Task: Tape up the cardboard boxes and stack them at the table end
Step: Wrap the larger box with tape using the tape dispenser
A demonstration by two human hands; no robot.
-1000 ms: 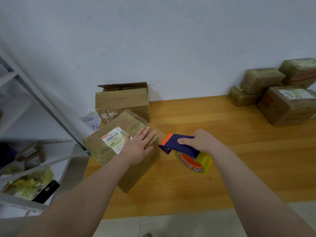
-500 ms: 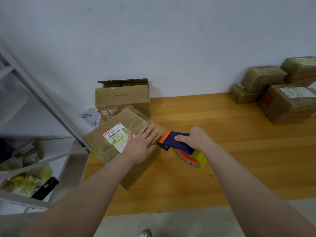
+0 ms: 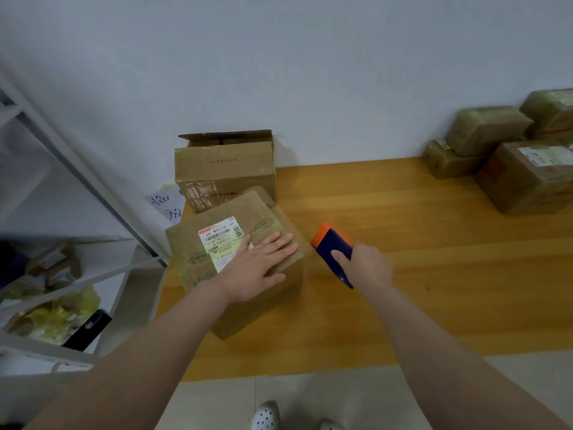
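Left hand (image 3: 254,268) is lying flat, fingers straight, on labelled cardboard box (image 3: 235,259) while right hand (image 3: 364,265) is gripping tape dispenser (image 3: 333,246) just beside it.

We see a dull brown cardboard box (image 3: 186,243) carrying a white shipping label (image 3: 220,240) printed with black barcodes and a red strip. The navy-blue plastic tape dispenser (image 3: 334,247) has a bright orange tip. The honey-orange wooden table (image 3: 434,274) shows long straight grain. The stacked brown parcels (image 3: 521,181) look yellowish-green under glossy tape. A white paper note (image 3: 166,206) bears blue handwritten characters.
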